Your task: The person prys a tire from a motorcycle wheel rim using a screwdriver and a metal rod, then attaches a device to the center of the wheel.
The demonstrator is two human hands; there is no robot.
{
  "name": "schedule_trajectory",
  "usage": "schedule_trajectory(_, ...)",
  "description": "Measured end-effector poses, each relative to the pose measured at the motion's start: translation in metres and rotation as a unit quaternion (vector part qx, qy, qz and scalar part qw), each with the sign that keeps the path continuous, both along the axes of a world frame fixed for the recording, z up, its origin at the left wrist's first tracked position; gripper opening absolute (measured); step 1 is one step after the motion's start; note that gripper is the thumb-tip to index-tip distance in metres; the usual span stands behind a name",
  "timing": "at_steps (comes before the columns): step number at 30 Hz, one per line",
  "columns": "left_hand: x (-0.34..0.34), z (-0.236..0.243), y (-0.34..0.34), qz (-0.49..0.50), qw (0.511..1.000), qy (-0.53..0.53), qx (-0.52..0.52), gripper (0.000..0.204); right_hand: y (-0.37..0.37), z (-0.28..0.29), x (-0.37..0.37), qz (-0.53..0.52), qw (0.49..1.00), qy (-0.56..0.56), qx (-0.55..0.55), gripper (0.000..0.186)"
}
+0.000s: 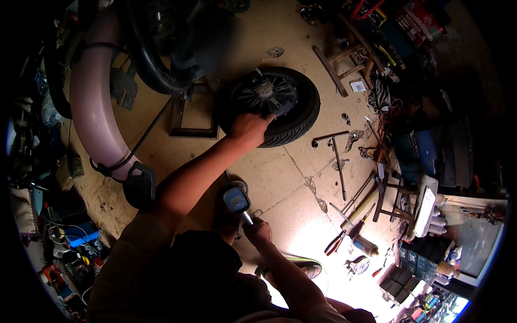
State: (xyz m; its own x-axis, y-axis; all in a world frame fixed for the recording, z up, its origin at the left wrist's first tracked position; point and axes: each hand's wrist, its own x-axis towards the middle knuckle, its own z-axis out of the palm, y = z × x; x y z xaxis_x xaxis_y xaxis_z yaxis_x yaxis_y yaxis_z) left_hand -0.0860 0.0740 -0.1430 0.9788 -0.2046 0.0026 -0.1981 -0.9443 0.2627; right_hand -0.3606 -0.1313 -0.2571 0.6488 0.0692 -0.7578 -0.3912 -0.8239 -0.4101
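A black tyre on a dark wheel [304,107] lies flat on the floor ahead of me, its hub facing up. My left hand [247,131] reaches over the near side of the tyre, with its fingers closed at the inner rim. Something small and dark shows at the fingertips, too unclear to name. Nearer to me, my right hand [258,231] is wrapped round the silver handle of a handheld gauge [236,200] with a blue-edged display. The display faces up, and the handle's lower end is hidden in the hand.
A pinkish curved fender [94,102] and black vehicle parts stand at left. A T-handle wrench [336,161], pliers [335,243] and a spray can [366,246] lie on the floor at right. A wooden frame [350,62] sits far right; a green hose [301,259] runs by my foot.
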Motion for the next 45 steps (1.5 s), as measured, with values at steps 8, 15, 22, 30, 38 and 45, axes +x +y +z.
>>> schedule_trajectory(8, 0.0, 0.004, 0.0, -0.004, 1.0, 0.029, 0.011, 0.051, -0.002, 0.005, 0.002, 0.01, 1.0, -0.021, 0.017, 0.037)
schedule_trajectory(15, -0.002, 0.001, 0.006, -0.008, 0.999, 0.036, 0.0, 0.05, -0.012, 0.028, 0.003, 0.101, 0.981, -0.028, 0.162, 0.063)
schedule_trajectory(22, -0.002, -0.005, 0.006, -0.005, 1.0, 0.011, -0.012, 0.041, -0.018, 0.019, -0.005, 0.112, 0.984, -0.021, 0.136, 0.064)
schedule_trajectory(30, 0.0, 0.0, 0.003, 0.005, 0.999, 0.036, -0.023, 0.034, -0.028, -0.006, -0.017, 0.098, 0.972, -0.107, 0.186, 0.052)
schedule_trajectory(38, 0.0, -0.004, 0.003, 0.018, 0.999, 0.027, -0.031, 0.034, -0.024, -0.006, -0.017, 0.078, 0.971, -0.111, 0.195, 0.037)
schedule_trajectory(45, -0.002, -0.002, 0.002, 0.018, 0.999, 0.014, -0.038, 0.034, -0.023, -0.007, -0.017, 0.076, 0.972, -0.115, 0.189, 0.033)
